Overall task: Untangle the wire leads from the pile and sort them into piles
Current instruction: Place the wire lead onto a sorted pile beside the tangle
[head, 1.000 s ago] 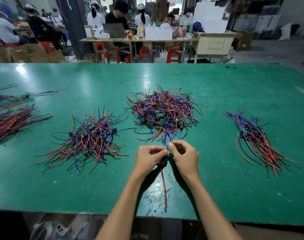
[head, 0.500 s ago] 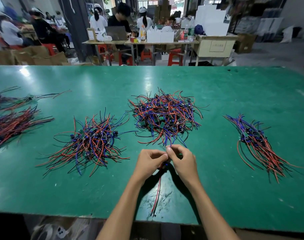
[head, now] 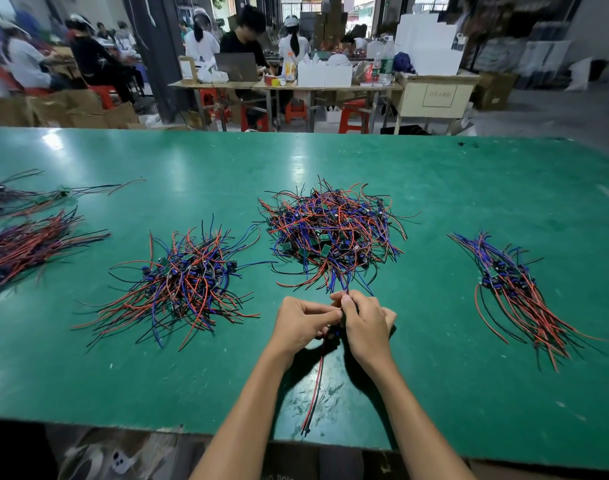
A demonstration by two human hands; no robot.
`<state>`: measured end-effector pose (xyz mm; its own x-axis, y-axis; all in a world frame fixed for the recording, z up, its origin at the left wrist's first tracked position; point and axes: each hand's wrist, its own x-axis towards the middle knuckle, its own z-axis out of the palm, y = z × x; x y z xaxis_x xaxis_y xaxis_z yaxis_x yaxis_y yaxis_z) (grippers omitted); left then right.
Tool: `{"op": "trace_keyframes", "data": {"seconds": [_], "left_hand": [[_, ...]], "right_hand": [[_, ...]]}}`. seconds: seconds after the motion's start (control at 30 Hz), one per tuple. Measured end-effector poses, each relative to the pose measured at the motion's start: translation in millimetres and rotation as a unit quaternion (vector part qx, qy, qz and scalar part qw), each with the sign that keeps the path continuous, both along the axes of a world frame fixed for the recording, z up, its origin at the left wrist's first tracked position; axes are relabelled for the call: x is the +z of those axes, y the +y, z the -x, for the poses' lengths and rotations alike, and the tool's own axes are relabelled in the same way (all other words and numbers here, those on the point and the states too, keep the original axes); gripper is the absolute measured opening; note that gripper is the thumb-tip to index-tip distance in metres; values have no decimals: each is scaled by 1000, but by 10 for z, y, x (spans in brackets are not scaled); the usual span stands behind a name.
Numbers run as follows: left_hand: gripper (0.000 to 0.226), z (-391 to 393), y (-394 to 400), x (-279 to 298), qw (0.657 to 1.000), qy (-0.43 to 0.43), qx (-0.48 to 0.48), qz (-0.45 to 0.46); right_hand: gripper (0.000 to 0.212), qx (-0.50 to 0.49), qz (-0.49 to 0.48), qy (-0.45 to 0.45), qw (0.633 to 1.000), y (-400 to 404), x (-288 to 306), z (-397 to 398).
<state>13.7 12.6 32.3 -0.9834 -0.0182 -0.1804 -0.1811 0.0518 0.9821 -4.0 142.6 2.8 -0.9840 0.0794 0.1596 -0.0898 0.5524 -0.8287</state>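
Just this side of the tangled pile (head: pixel 331 233), both hands — left (head: pixel 301 323), right (head: pixel 365 323) — pinch one lead (head: pixel 315 382) (red and black tails trailing tabletop-ward), mid-untangling; next, I'd judge, it needs freeing and carrying to a sorted pile (head: pixel 518 289).

The green table (head: pixel 434 188) looks glossy and scuffed; the wire leads (head: pixel 331 230) have smooth plastic insulation.
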Motion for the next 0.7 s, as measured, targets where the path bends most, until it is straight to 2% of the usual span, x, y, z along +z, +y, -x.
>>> {"op": "trace_keyframes", "data": {"seconds": [0.37, 0.6, 0.7], "left_hand": [[5, -29, -11, 39, 999, -5, -36, 19], [4, -64, -51, 27, 995, -3, -91, 38], [5, -79, -72, 7, 992, 1, -122, 36]], "right_hand": [[32, -104, 43, -4, 994, -44, 78, 44], [34, -204, 175, -10, 963, -55, 151, 94], [35, -218, 219, -40, 950, -35, 203, 93]]}}
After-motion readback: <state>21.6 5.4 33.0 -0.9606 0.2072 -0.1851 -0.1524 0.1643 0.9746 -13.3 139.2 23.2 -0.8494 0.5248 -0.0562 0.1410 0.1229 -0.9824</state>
